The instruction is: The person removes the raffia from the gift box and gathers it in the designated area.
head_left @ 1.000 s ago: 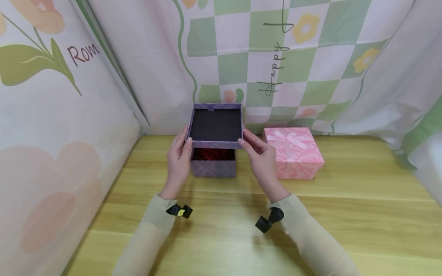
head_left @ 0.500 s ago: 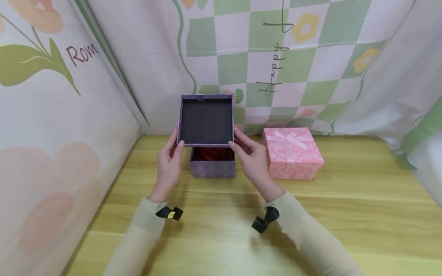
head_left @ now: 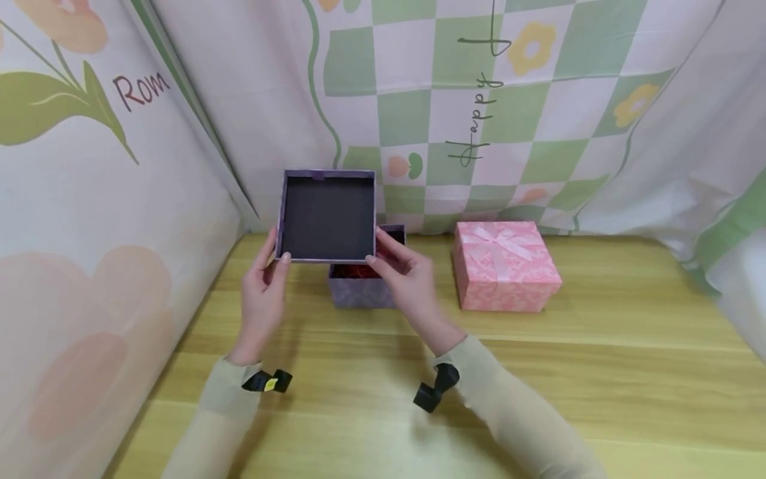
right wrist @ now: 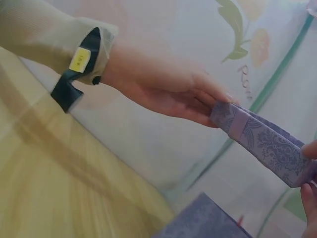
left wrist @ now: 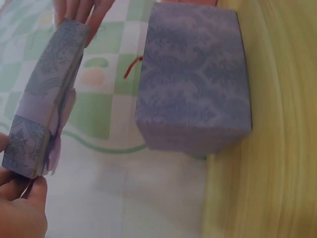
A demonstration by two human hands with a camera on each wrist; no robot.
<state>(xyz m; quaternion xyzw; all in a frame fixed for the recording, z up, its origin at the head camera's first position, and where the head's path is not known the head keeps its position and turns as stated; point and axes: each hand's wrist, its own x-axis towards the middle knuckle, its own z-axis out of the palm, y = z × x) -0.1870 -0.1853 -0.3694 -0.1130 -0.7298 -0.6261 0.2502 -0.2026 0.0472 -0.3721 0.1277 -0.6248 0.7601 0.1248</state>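
A purple patterned box lid point(head_left: 328, 218) is held up above the table, its dark inner side facing the head camera. My left hand point(head_left: 263, 303) pinches its left near corner, thumb at the front edge. At the right near corner my right hand point(head_left: 411, 286) grips it the same way. Behind and below the lid stands the purple box base point(head_left: 362, 293), partly hidden by the lid and right hand; some red shredded filling shows inside. In the left wrist view, a ribbon point(left wrist: 37, 109) runs across the lid, and a red strand pokes out beside the box base point(left wrist: 195, 69).
A pink gift box point(head_left: 509, 266) with a bow on its lid sits to the right of the purple base. The wooden table point(head_left: 371, 426) meets a checkered curtain point(head_left: 455, 120) at the back and a pale floral curtain point(head_left: 120, 266) at the left.
Both hands have carried the lid to the left, off to one side of the base, and its inner side has tipped more toward the head camera. The two boxes have stayed in place.
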